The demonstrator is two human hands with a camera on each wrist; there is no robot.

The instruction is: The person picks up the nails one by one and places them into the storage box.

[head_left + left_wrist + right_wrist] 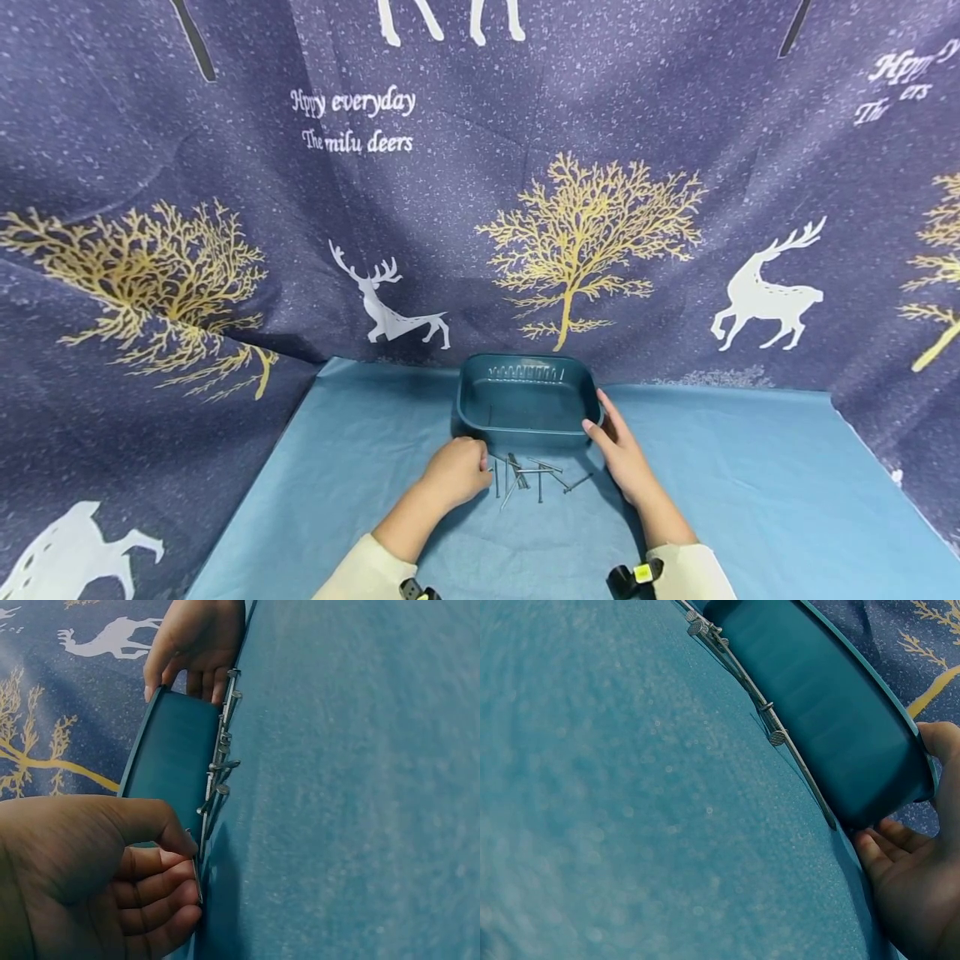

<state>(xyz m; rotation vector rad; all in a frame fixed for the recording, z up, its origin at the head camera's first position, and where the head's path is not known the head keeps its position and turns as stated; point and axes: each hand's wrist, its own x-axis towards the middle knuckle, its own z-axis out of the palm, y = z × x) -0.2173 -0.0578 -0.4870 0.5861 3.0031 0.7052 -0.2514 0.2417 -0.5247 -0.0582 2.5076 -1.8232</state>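
A dark teal plastic tray (pixel 528 435) with raised walls stands on the blue cloth, close to the backdrop. Several loose metal nails (pixel 540 483) lie in a scattered, partly crossing group just in front of it. My left hand (pixel 459 471) is at the left end of that group, near the tray's front left corner; its thumb and curled fingers pinch a nail (pixel 198 879). At the tray's right end, my right hand (pixel 624 457) grips the corner, thumb at the rim (pixel 900 712) and fingers low against the side wall.
The blue cloth (pixel 750 483) covers the table surface. Behind and to the sides hangs a dark blue backdrop (pixel 450 208) printed with white deer and gold trees. Wrist cameras (pixel 633 577) sit at both sleeves.
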